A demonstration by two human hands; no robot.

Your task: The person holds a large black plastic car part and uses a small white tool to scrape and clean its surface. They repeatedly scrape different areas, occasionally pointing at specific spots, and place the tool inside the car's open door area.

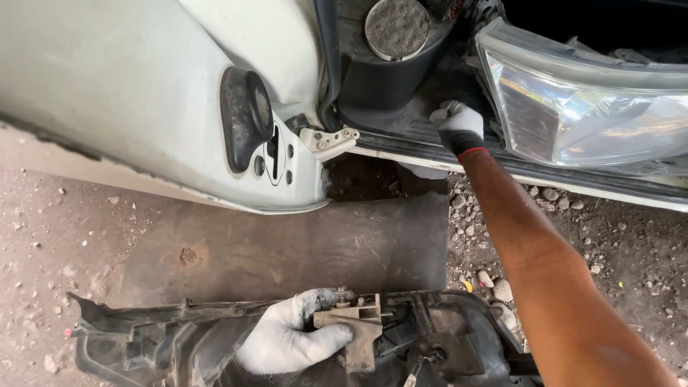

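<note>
Your gloved left hand (290, 338) was closed around a dusty metal bracket (356, 326) on a black headlight housing (301, 344) lying on the ground. Your gloved right hand (459, 127) pressed against the car's black trim (401, 136), beside the mounted headlight (580, 107); its grip was unclear.

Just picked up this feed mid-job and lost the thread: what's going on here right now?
A person in white work gloves is at the front corner of a white car. The left hand grips a dirty metal bracket on a black plastic housing lying on the ground. The right hand reaches up into the gap beside the headlight, resting on the black trim below it. A dark mat lies on the gravel between.
</note>
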